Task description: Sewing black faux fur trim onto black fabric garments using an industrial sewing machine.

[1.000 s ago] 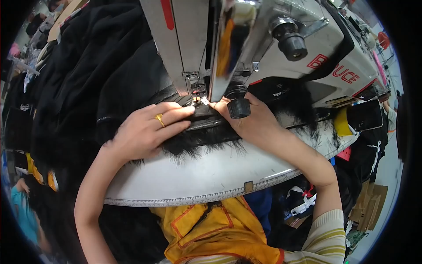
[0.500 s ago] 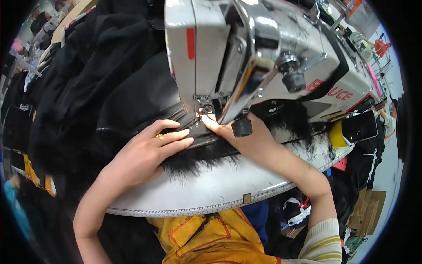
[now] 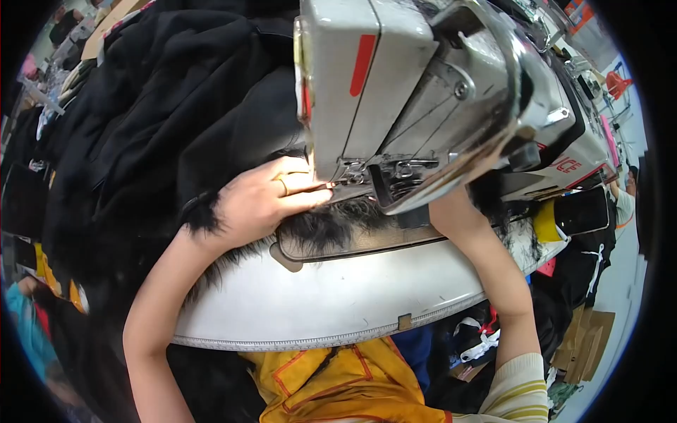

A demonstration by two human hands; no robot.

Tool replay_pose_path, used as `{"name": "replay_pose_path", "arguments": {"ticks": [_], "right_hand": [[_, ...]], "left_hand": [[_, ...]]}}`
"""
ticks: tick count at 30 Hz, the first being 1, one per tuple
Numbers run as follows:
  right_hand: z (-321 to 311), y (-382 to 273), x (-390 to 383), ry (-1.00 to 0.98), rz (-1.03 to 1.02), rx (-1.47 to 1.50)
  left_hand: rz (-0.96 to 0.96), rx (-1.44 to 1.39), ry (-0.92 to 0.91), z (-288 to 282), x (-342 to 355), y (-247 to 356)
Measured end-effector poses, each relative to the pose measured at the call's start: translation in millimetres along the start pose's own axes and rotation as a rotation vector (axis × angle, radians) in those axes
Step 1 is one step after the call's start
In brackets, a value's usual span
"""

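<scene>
Black fabric with long fur trim [image 3: 315, 229] lies under the head of a white sewing machine [image 3: 342, 92]. Close to the presser-foot area is my left hand [image 3: 257, 201], a ring on one finger. Its fingers are closed together on the fabric's edge and its thumb is hidden. Fur curls over the left wrist. My right hand [image 3: 455, 211] is to the right of the needle area, behind a shiny metal guard [image 3: 451, 176] that hides its fingers. Whether it holds anything cannot be seen.
A large heap of black cloth [image 3: 162, 92] covers the left side. The white table [image 3: 338, 296] has a measuring tape along its curved front edge [image 3: 282, 345]. A dark object with a yellow band [image 3: 546, 222] stands at the right. Cardboard [image 3: 585, 345] lies beyond.
The machine head looks nearer and further right. My left hand has moved up and right toward the needle area; my right hand has drawn away to the right. More fur and the machine's bed plate now show.
</scene>
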State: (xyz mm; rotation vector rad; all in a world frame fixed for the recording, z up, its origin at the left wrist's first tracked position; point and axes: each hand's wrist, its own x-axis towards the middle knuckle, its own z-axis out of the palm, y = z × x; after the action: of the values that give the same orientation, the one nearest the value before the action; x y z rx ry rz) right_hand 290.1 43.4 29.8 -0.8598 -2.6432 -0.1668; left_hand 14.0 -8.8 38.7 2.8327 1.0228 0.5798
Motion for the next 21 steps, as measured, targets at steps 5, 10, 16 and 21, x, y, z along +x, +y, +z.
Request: {"name": "replay_pose_path", "arguments": {"ticks": [5, 10, 16, 21], "right_hand": [[-5, -1, 0, 0.064, -0.019, -0.076], [5, 3, 7, -0.074, 0.083, 0.027], [4, 2, 5, 0.055, 0.062, 0.277], [1, -4, 7, 0.132, -0.028, 0.035]], "left_hand": [[-0.045, -0.010, 0.042, 1, -4, -4], [0.048, 0.094, 0.081, 7, -2, -5], [0.034, 0.077, 0.018, 3, -4, -6], [0.043, 0.100, -0.014, 5, -5, -7]]}}
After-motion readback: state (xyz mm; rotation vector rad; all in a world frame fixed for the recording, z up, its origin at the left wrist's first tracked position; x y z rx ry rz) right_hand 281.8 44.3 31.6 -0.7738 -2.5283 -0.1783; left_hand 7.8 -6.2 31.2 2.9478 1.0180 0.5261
